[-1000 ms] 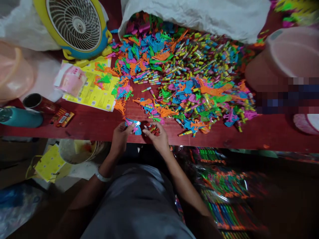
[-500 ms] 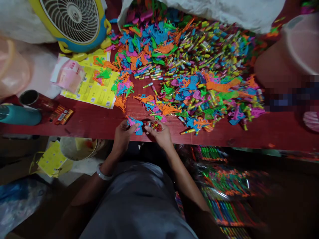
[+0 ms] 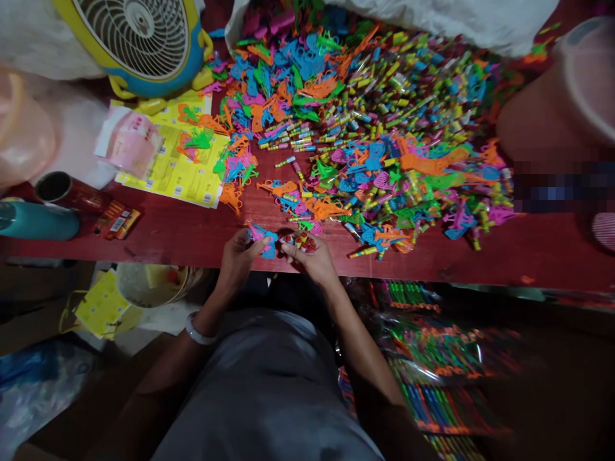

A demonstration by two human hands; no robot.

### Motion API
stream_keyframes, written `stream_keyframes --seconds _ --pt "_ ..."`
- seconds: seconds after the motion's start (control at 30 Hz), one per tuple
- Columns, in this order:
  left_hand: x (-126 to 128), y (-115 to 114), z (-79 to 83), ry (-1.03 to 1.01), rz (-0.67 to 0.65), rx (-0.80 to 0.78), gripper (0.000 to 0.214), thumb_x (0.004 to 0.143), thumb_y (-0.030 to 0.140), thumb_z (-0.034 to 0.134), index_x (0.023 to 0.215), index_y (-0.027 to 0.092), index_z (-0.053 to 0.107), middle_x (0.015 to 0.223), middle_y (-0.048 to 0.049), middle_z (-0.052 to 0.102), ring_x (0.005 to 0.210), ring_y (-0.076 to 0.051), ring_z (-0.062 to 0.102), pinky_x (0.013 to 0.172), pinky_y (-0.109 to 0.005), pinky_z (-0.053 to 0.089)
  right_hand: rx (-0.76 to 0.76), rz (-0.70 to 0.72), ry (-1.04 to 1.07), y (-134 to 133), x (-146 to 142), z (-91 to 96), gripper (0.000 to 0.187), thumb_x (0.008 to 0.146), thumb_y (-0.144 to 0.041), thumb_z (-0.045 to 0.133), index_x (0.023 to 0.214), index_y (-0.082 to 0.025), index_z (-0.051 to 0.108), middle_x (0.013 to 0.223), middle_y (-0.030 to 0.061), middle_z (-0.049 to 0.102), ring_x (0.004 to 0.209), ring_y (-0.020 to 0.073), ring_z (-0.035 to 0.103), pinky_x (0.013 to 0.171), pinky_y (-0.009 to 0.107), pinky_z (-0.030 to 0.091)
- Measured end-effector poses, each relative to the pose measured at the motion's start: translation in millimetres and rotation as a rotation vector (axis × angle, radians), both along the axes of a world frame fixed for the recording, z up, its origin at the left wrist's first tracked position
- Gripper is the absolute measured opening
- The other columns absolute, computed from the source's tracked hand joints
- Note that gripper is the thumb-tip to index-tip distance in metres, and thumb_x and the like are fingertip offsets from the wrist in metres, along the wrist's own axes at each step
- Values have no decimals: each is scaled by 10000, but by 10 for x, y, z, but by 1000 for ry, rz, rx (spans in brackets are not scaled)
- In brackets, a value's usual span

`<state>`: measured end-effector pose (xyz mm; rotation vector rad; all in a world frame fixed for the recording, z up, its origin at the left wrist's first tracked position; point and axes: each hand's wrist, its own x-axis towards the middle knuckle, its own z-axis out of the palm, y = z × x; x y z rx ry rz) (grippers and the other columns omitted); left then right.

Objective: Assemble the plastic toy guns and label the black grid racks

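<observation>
The blue-and-pink plastic pieces (image 3: 270, 248) are above the near edge of the tabletop (image 3: 408, 266), pinched between thumb and fingers of the nearly closed left hand (image 3: 240, 253). The right hand (image 3: 316, 261) curls around small red-and-yellow pieces (image 3: 304, 241) just beside, presumably keeping both sets aligned. Beyond, the loose pile (image 3: 375, 163) lies spread, apparently for access by 2 hands.

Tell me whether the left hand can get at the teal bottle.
Probably not yet: the left hand holds pink and blue plastic pieces. Once freed, it could likely pass over the small red pack to the teal bottle.
</observation>
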<state>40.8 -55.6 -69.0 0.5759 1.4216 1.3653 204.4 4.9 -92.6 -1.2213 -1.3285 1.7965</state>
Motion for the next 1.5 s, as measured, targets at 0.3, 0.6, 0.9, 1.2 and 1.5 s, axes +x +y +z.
stream_keyframes --seconds 0.3,0.6,0.9,1.2,1.5 --pt "7 4 -125 24 18 27 294 730 424 826 702 201 637 659 26 604 664 -142 555 674 -281 466 158 72 -90 -83 -62 -87 445 685 -613 846 779 -226 649 616 -35 619 525 131 530 534 281 468" --pt "-543 595 -404 882 317 -46 410 757 460 818 970 191 594 1161 -160 591 1250 -371 492 1149 -554 335 932 -447 -490 632 320 267 230 896 -439 693 1017 -248 734 1097 95 703 1113 282 653 1014 529 532" --pt "-519 271 -653 768 -115 26 377 643 211 810 958 222 604 1034 -102 651 1036 -323 624 983 -467 477 621 -55 -329 276 -149 -103 219 879 -404 696 1027 -262 773 1033 74 783 968 262 726 923 435 585" --pt "-416 201 -318 63 30 89 489 580 284 901 979 226 624 849 3 717 835 -186 696 815 -320 531 231 91 -219 228 -357 -167 406 702 -572 836 875 -215 745 781 40 761 689 205 679 669 334 562" --pt "-136 161 -201 -46 96 28 231 738 356 837 826 164 744 824 -9 756 766 -146 669 775 -269 519 75 4 -161 16 -331 -62 468 713 -611 798 905 -210 652 685 -8 674 558 144 576 567 284 482"
